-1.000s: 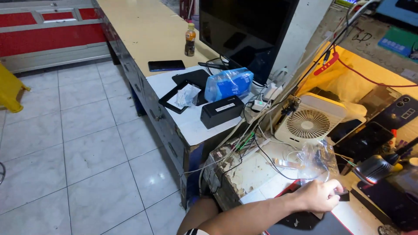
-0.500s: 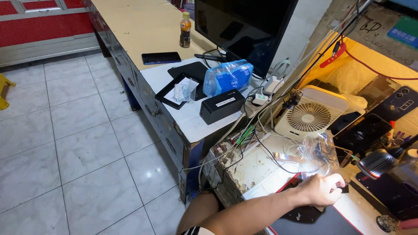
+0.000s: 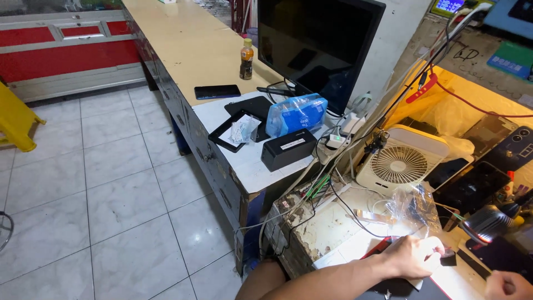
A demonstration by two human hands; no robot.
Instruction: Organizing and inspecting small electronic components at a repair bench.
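Observation:
My left hand (image 3: 413, 256) lies on the lit white work surface (image 3: 344, 230) at the lower right, fingers curled down. Its fingertips pinch a small black piece (image 3: 448, 259). A red-edged flat item (image 3: 376, 248) pokes out from under the wrist. A crumpled clear plastic bag (image 3: 415, 210) stands just behind the hand. My right hand (image 3: 508, 285) shows only partly at the bottom right corner, knuckles bent, beside a dark flat device (image 3: 499, 256). Whether it holds anything is hidden.
A white desk fan (image 3: 401, 162) and tangled cables (image 3: 319, 189) sit behind the work spot. On the long counter (image 3: 189, 53) lie a black box (image 3: 288, 149), blue wipes pack (image 3: 296, 114), phone (image 3: 217, 91), bottle (image 3: 246, 59) and monitor (image 3: 316, 47). Tiled floor (image 3: 111, 200) lies left.
The view has tilted and swung slightly, so the counter sits lower in frame. My left hand stays at the same spot on the bench. My right hand has come into view.

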